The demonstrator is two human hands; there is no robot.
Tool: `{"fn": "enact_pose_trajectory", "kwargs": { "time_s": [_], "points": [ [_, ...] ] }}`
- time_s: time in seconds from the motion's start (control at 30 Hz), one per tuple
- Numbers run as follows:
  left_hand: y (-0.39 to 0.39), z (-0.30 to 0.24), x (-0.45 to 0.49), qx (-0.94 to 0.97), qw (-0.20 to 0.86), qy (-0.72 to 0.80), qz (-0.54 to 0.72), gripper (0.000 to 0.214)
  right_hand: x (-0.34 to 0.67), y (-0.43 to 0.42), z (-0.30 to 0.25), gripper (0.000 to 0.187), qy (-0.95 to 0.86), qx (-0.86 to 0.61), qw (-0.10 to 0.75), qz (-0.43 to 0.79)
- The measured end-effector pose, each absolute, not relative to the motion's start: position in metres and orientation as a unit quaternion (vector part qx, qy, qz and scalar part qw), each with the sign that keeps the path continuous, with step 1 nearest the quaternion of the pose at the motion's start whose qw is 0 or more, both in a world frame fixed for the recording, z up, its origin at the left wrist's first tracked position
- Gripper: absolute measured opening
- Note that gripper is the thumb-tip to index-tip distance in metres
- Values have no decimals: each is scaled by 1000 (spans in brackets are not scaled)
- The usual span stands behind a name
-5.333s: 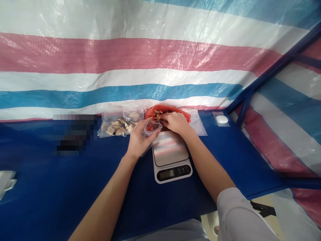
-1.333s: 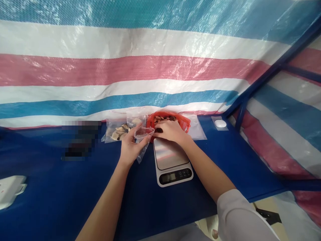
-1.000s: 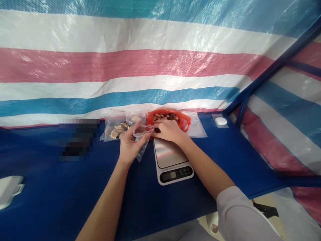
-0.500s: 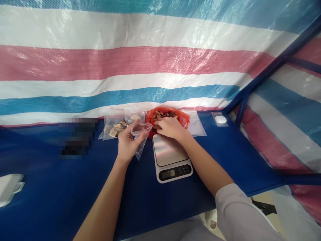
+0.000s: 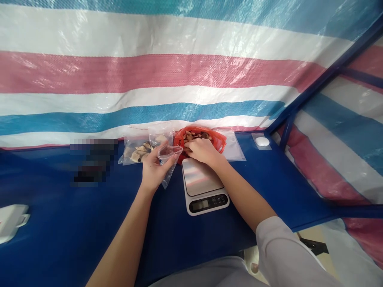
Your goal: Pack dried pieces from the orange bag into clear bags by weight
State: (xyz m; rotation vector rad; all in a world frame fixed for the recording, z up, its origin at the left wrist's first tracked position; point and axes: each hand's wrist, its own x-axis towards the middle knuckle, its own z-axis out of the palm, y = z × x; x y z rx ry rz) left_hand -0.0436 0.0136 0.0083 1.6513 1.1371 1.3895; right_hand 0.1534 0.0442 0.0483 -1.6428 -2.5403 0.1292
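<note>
My left hand (image 5: 154, 166) grips a clear plastic bag (image 5: 168, 175) by its rim, and the mouth of the bag gapes towards the right. My right hand (image 5: 202, 151) reaches into a red plastic bag (image 5: 220, 140) full of brown dried slices (image 5: 191, 135). Its fingers are curled down among the slices, and their tips are hidden. Just below that hand lies a white kitchen scale (image 5: 206, 191) with a bare metal plate. To the left, behind my left hand, clear bags hold pale, dark-edged dried slices (image 5: 139, 152).
Flat clear bags (image 5: 235, 147) lie right of the red bag. A round white object (image 5: 262, 142) rests on a small clear packet farther right. A white case (image 5: 13, 223) stands at the left on the blue table (image 5: 74, 231). A striped sheet (image 5: 149, 71) hangs behind.
Hardly anything differs. Both hands keep their places at the clear bag and the red bag; the whole view has shifted slightly.
</note>
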Motion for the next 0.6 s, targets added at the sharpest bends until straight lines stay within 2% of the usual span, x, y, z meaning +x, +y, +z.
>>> {"fn": "enact_pose_trajectory", "kwargs": {
  "time_s": [0.37, 0.6],
  "points": [
    [11, 6, -41, 662, 313, 429, 529, 61, 180, 45, 61, 24, -813, -525, 190, 164],
    [11, 6, -40, 678, 283, 429, 526, 58, 193, 44, 64, 22, -759, -472, 302, 331]
  ]
}}
